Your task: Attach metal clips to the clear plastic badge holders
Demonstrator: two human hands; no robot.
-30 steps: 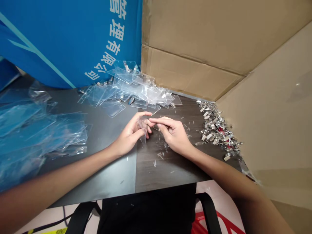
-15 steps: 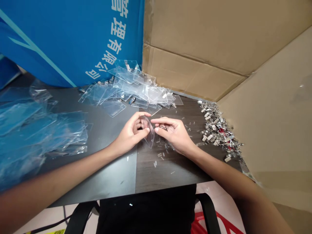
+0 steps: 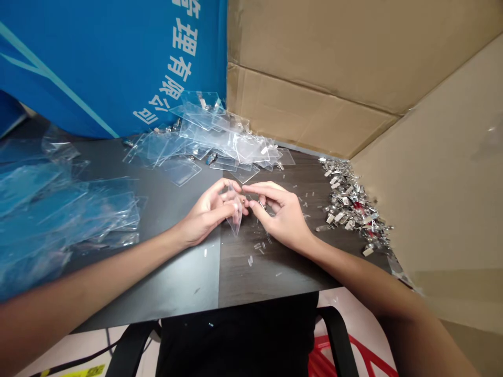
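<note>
The left hand [image 3: 204,212] pinches a clear sleeve [image 3: 236,219] and holds it up over the middle of the table [image 3: 188,283]. The right hand [image 3: 281,215] is just beside the sleeve's top and pinches a tiny piece [image 3: 247,199]. Shiny clips [image 3: 351,207] lie by the right edge.

Left hand [image 3: 204,214] and right hand [image 3: 285,217] meeting over the counter [image 3: 188,272], a sleeve [image 3: 236,215] sitting between them. Sleeve pile [image 3: 220,141] lying behind, far centre. Bagged stack [image 3: 58,209] lying left. Clip heap [image 3: 351,204] lying right, near the cardboard wall [image 3: 444,183].
</note>
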